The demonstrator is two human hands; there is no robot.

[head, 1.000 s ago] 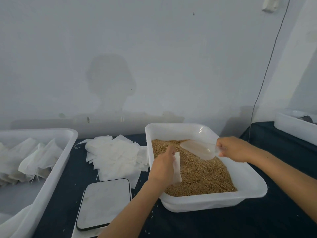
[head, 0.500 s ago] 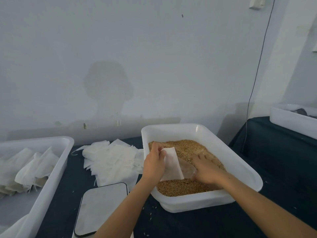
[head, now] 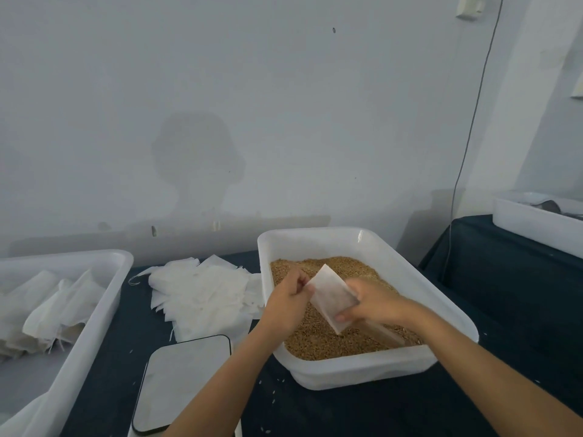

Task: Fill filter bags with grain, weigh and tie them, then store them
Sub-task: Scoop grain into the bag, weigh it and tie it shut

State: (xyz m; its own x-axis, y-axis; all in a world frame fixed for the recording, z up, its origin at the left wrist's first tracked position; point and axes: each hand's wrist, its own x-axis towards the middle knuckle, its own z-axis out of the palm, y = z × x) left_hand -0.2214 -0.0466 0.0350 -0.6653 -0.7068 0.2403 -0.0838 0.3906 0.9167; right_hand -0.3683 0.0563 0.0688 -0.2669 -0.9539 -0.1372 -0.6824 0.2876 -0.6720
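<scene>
Dark cloth covers your table, which carries everything else. White plastic tubs come next: one at your far left holds pale filter bags lying in a heap, one at the far right edge shows only partly, and the tub in front of you is part filled with golden-brown grain. Near your left forearm lies the flat scale, its pale plate bare. Between the left tub and the grain tub sits a loose stack of empty filter bags, touching the grain tub's left wall.

Over the grain, both your hands hold one filter bag, tilted so that its long edges run diagonally. Your left hand pinches its upper left corner with curled fingers. Your right hand grips the bag's right edge, thumb on the lower part. A clear plastic scoop lies in the grain just under your right wrist. Stray grains dot the cloth near the tub.
</scene>
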